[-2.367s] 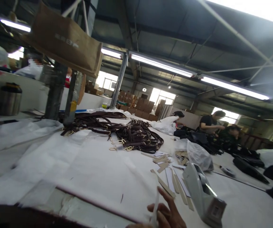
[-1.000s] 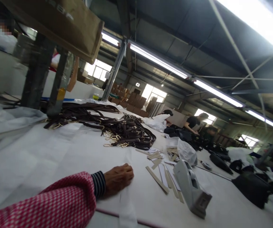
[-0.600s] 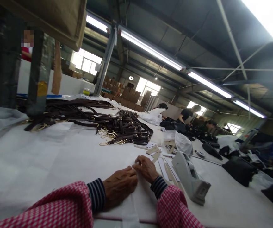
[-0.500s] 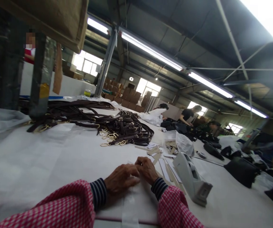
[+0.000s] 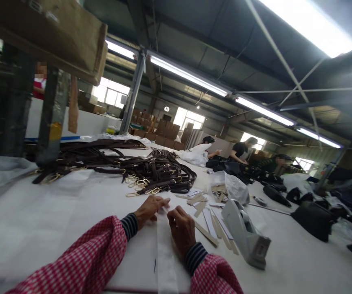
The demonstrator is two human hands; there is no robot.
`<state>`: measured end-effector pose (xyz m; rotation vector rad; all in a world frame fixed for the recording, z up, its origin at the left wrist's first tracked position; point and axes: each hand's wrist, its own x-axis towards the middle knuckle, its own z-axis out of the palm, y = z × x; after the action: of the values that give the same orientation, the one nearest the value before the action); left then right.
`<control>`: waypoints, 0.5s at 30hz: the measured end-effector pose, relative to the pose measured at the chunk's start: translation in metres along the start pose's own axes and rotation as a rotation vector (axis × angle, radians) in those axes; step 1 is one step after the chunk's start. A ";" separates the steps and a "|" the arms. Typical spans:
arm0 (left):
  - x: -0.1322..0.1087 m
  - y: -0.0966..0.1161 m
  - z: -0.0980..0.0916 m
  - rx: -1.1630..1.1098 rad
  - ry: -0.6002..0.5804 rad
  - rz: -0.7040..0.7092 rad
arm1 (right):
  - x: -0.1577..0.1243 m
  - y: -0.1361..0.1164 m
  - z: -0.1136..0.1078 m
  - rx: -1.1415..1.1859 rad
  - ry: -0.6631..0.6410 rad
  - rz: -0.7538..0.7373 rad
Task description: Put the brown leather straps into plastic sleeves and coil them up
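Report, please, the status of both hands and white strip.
Left hand near far end of white strip; right hand alongside. Strip runs toward the camera. Tape dispenser apart, to the right.

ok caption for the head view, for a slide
Left hand and right hand at a white strip, dark straps piled beyond.

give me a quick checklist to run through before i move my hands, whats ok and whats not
1. Left hand near the far visible end of the pale strip: ok.
2. Right hand beside the strip: ok, on its right side.
3. Fingers firmly gripping the strip: cannot tell, the contact is too small to make out.
4. Tape dispenser apart from the right hand: ok, it stands farther right.
5. Straps apart from both hands: ok, the pile lies beyond them.
6. Card strips neatly stacked: not ok, they lie loosely spread.
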<state>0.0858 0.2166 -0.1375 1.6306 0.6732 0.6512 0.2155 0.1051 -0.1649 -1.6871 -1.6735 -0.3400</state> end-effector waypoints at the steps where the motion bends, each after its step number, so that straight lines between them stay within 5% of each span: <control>1: -0.001 0.001 0.001 -0.028 -0.002 0.032 | 0.000 -0.001 0.001 0.000 -0.013 -0.011; 8: -0.008 0.002 0.000 -0.096 0.042 0.142 | 0.000 -0.006 0.000 0.096 -0.074 0.004; 15: -0.011 -0.007 0.002 -0.109 0.068 0.173 | 0.010 0.002 -0.008 0.651 -0.015 0.434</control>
<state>0.0787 0.2081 -0.1452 1.5824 0.5390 0.8577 0.2209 0.1078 -0.1535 -1.4794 -1.1915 0.3894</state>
